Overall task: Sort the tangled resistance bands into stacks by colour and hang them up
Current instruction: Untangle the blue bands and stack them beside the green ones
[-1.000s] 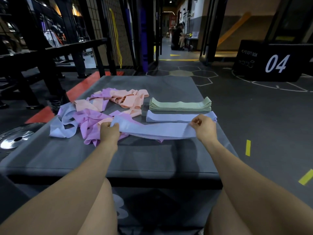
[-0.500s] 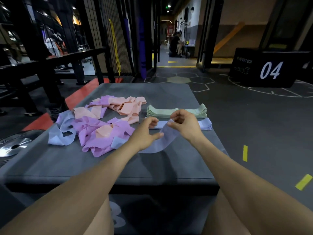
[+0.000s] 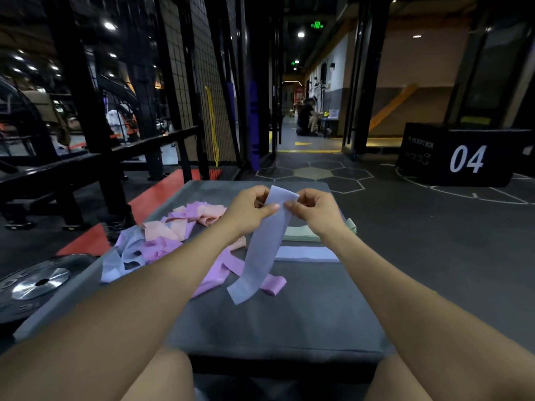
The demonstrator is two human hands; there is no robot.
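Observation:
My left hand [image 3: 251, 208] and my right hand [image 3: 316, 211] pinch the top end of a pale blue band [image 3: 265, 244], which hangs folded down to the grey box top [image 3: 289, 319]. Left of it lies a tangle of purple, peach and blue bands [image 3: 162, 241], with a purple band [image 3: 220, 273] trailing under the hanging one. Behind my right forearm sit a folded green stack [image 3: 301, 234] and a folded blue stack [image 3: 307, 253].
A weight plate [image 3: 40, 285] lies on the floor at the left. Black racks and a mesh wall with a hanging yellow band [image 3: 213, 125] stand behind. A black box marked 04 [image 3: 463, 157] is at the far right. A person [image 3: 306, 117] crouches down the corridor.
My hands came together from a wide stretch, folding the blue band in half, then lifted its joined ends so it hangs above the box.

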